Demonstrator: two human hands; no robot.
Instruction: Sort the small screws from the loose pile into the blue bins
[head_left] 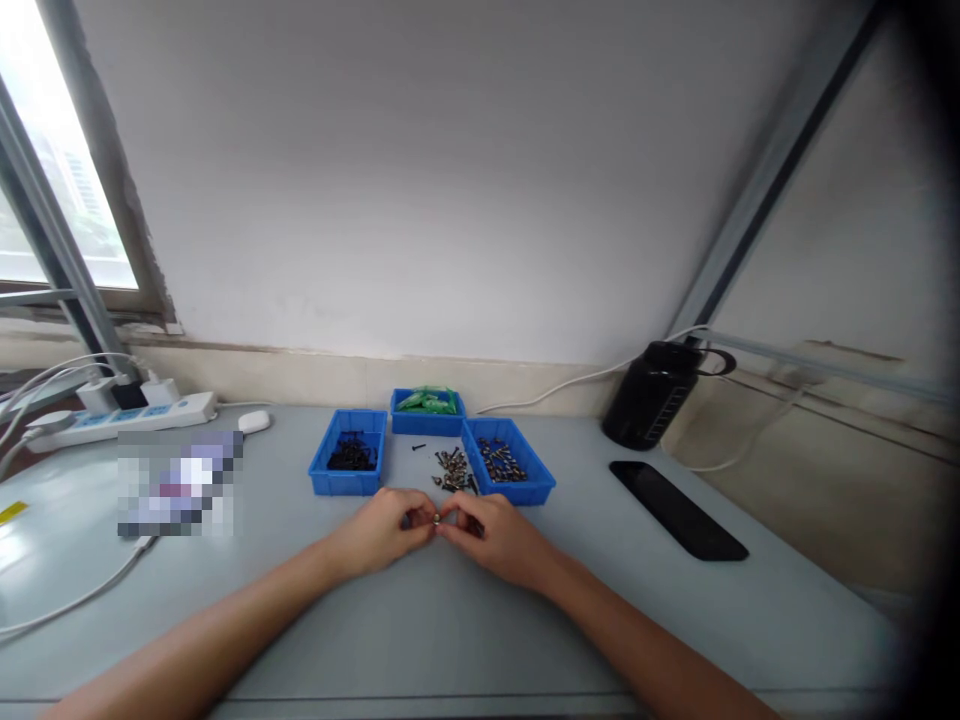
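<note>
My left hand [386,530] and my right hand [499,535] meet fingertip to fingertip over the table, both pinching a small metal piece [436,519] between them. Its exact shape is too small to tell. Just beyond my fingers lies a loose pile of metal fasteners [453,468], with one dark screw [418,447] apart from it. A blue bin [347,482] at the left holds dark screws. In the blue bin [534,492] at the right are shiny metal parts. Green packets [427,402] fill the blue bin [428,425] at the back.
At the left are a power strip [135,420] with plugs and cables, a white case [254,421] and a blurred-out phone-like object [184,485]. A black bottle [651,395] and a flat black object [677,510] rest on the table [450,640] at the right.
</note>
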